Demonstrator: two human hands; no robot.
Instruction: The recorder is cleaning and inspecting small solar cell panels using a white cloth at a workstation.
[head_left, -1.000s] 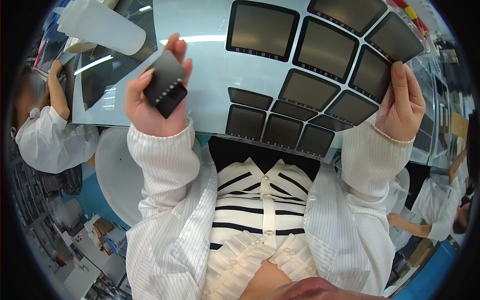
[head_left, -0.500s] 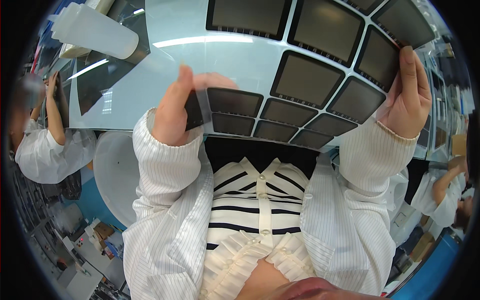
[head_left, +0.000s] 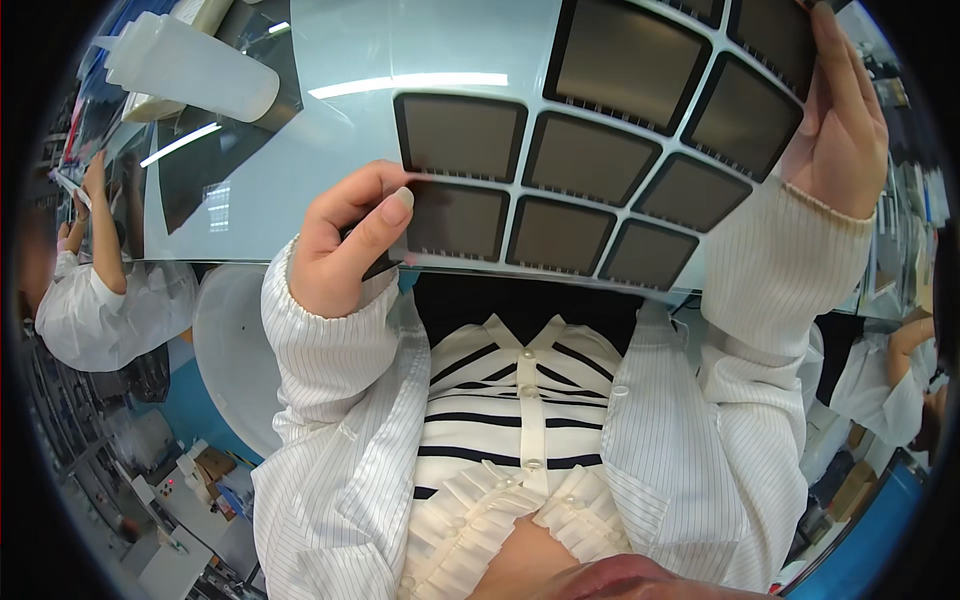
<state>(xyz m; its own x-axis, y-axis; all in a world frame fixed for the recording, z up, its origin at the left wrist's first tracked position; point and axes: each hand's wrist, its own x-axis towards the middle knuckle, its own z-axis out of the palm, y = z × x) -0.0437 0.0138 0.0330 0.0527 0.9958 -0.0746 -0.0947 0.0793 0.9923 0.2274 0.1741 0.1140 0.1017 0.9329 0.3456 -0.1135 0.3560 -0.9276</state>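
Pinching a panelled sheet [head_left: 592,155] edgewise, fingers [head_left: 375,232] closed: left hand [head_left: 335,248] nearer, right hand [head_left: 843,140] farther

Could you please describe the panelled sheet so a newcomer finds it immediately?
Find the pale glossy tabletop. Near its front edge, the left hand and right hand hold the panelled sheet at opposite sides. Unlike the translucent bottle, it carries rows of dark rectangles.

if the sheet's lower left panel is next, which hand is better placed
Likely the left hand: it grips the left edge of the sheet, beside that panel, while the right hand is at the opposite edge, higher up.
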